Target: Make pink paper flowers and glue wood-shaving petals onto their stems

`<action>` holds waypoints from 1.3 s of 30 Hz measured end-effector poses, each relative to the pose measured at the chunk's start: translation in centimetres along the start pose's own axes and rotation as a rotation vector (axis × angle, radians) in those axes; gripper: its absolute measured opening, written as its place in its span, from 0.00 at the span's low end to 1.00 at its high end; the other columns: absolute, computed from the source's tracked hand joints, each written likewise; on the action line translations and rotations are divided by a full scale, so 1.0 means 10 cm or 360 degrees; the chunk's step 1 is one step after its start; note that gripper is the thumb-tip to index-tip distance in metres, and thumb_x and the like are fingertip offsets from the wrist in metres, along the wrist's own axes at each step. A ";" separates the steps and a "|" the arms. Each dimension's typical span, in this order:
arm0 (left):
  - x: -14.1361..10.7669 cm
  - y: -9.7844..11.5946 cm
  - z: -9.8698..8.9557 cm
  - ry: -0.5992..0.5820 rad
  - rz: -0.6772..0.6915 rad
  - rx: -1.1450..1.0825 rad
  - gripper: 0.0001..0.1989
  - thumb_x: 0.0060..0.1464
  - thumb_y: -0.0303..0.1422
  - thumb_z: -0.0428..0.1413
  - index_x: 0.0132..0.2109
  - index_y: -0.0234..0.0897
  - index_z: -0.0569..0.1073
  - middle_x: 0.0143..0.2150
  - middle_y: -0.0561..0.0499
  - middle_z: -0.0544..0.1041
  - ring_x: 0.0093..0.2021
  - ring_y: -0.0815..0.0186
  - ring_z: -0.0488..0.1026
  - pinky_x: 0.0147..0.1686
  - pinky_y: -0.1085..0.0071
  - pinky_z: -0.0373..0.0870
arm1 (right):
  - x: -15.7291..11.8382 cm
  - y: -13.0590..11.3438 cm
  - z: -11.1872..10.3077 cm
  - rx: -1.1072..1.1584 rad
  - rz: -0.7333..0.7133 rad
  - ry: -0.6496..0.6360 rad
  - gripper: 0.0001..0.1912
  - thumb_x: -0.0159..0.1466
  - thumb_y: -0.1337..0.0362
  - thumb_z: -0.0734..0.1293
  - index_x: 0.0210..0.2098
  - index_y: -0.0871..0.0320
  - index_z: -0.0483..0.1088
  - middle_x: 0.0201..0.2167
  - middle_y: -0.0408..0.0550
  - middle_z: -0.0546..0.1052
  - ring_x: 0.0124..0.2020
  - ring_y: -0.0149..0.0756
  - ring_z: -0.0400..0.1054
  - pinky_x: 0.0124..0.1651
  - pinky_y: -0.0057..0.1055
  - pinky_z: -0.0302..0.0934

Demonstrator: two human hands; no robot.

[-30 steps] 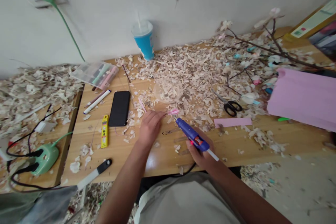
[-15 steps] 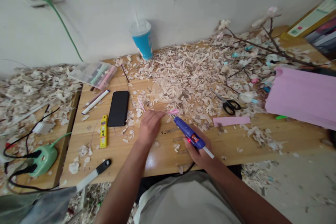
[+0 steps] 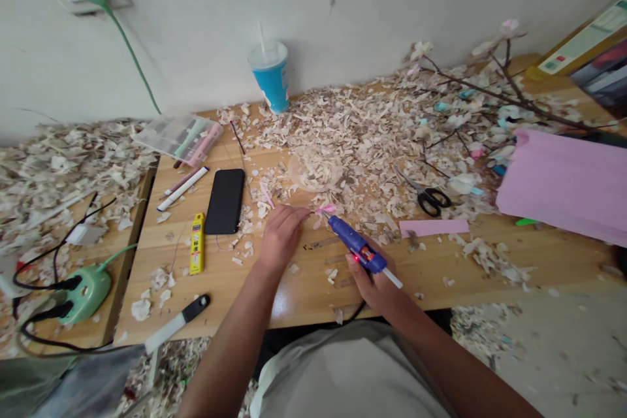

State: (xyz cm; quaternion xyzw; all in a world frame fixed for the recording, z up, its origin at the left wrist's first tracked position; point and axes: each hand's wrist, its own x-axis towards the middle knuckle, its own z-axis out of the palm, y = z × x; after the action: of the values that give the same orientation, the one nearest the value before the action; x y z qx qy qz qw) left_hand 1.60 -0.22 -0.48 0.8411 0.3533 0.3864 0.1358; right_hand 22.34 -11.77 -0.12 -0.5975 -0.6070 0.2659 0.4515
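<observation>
My right hand (image 3: 376,284) is wrapped round a blue hot glue gun (image 3: 356,245), which has a red light lit and a white glue stick poking out of its back. The gun's nozzle points up and left, right at a small pink paper piece (image 3: 325,208). My left hand (image 3: 281,235) is closed in a pinch on a thin dark stem (image 3: 311,212), and the pink piece sits at the stem's far end. Whether the nozzle touches the pink paper I cannot tell. A pink paper strip (image 3: 434,228) and black-handled scissors (image 3: 431,200) lie to the right.
Pale scraps (image 3: 362,124) cover the back of the table. A blue cup (image 3: 272,81) stands by the wall. A phone (image 3: 225,201), yellow box (image 3: 196,245), marker (image 3: 182,189) and black-handled blade (image 3: 179,322) lie left. Branches (image 3: 490,88) and pink paper (image 3: 563,183) are at right.
The view has shifted slightly, so things sit a little further right in the picture. Both hands keep nearly the same pose, with the glue gun's nozzle still at the pink piece.
</observation>
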 end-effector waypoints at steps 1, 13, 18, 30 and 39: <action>0.01 0.00 -0.01 0.0007 0.0001 0.0003 0.13 0.66 0.24 0.50 0.51 0.39 0.75 0.42 0.46 0.81 0.41 0.63 0.75 0.42 0.65 0.72 | 0.00 0.00 0.00 -0.0005 -0.0001 0.0000 0.05 0.67 0.61 0.65 0.41 0.53 0.69 0.34 0.46 0.77 0.34 0.38 0.74 0.35 0.31 0.68; 0.03 0.01 -0.02 0.0004 0.0037 -0.0004 0.14 0.66 0.22 0.49 0.52 0.39 0.75 0.42 0.46 0.81 0.40 0.63 0.75 0.41 0.65 0.72 | -0.01 0.02 0.01 -0.0052 -0.0038 0.0016 0.03 0.67 0.61 0.64 0.37 0.53 0.68 0.32 0.45 0.76 0.32 0.37 0.73 0.34 0.31 0.67; 0.01 -0.02 -0.01 -0.0016 0.0036 -0.0017 0.16 0.65 0.21 0.48 0.53 0.39 0.74 0.43 0.46 0.81 0.42 0.63 0.75 0.43 0.65 0.72 | -0.02 0.05 0.03 -0.0063 -0.0029 0.0008 0.05 0.67 0.60 0.64 0.35 0.53 0.67 0.31 0.46 0.76 0.32 0.38 0.73 0.33 0.31 0.67; 0.04 -0.01 -0.01 0.0009 -0.0053 0.0002 0.14 0.67 0.24 0.48 0.50 0.38 0.76 0.40 0.47 0.81 0.39 0.64 0.75 0.42 0.65 0.72 | 0.00 0.01 0.01 -0.0045 -0.0013 -0.0029 0.06 0.67 0.58 0.64 0.36 0.52 0.66 0.28 0.44 0.73 0.29 0.36 0.70 0.33 0.32 0.65; 0.04 -0.01 -0.02 0.0002 -0.0069 0.0007 0.13 0.66 0.24 0.49 0.50 0.38 0.76 0.40 0.47 0.81 0.40 0.64 0.75 0.42 0.65 0.72 | 0.02 -0.03 0.01 -0.0025 -0.0036 -0.0040 0.05 0.67 0.60 0.63 0.35 0.52 0.64 0.26 0.42 0.71 0.27 0.35 0.67 0.31 0.30 0.63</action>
State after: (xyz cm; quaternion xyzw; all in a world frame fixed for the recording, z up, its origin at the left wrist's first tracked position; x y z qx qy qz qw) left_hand 1.64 0.09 -0.19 0.8333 0.3723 0.3830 0.1422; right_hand 22.19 -11.59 0.12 -0.5908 -0.6212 0.2636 0.4422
